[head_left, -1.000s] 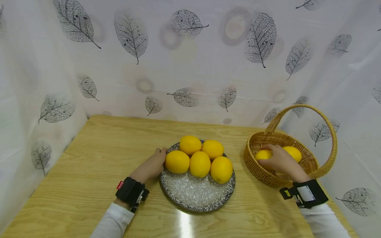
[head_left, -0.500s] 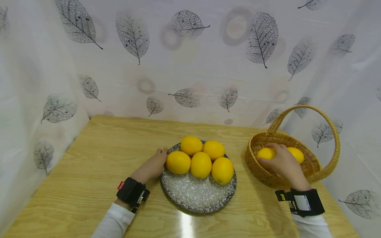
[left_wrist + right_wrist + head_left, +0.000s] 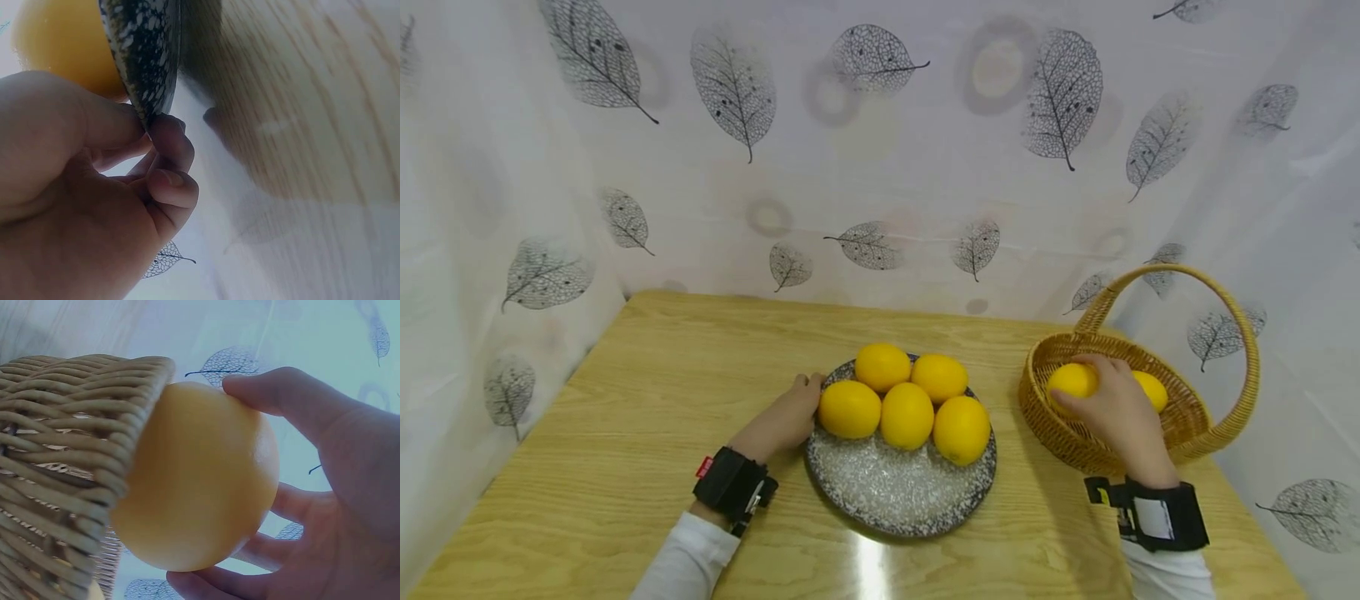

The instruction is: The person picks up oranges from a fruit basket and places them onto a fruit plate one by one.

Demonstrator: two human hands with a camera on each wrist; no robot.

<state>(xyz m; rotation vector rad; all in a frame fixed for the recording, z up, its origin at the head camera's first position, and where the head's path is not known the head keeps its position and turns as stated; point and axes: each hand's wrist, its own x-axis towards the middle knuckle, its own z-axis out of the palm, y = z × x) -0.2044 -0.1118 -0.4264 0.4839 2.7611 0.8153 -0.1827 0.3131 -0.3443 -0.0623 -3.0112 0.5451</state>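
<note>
My left hand point(image 3: 786, 415) pinches the left rim of a round speckled grey plate point(image 3: 898, 500), thumb above and curled fingers below, as the left wrist view shows. Several yellow lemons point(image 3: 906, 416) sit together on the plate's far half. At the right, my right hand point(image 3: 1120, 412) grips another lemon point(image 3: 1073, 381) between thumb and fingers, inside the wicker basket point(image 3: 1037, 425). In the right wrist view this lemon point(image 3: 197, 478) is level with the basket rim point(image 3: 119, 394). A further lemon point(image 3: 1152, 390) lies in the basket, partly hidden behind the right hand.
The basket's tall arched handle point(image 3: 1243, 358) rises over its right side. Under everything is a wooden table point(image 3: 700, 350). A white curtain point(image 3: 880, 167) with leaf prints hangs behind and along both sides.
My right hand has raised the lemon slightly within the basket, and its wrist has shifted a little left and nearer. The left hand and the plate stay as they were.
</note>
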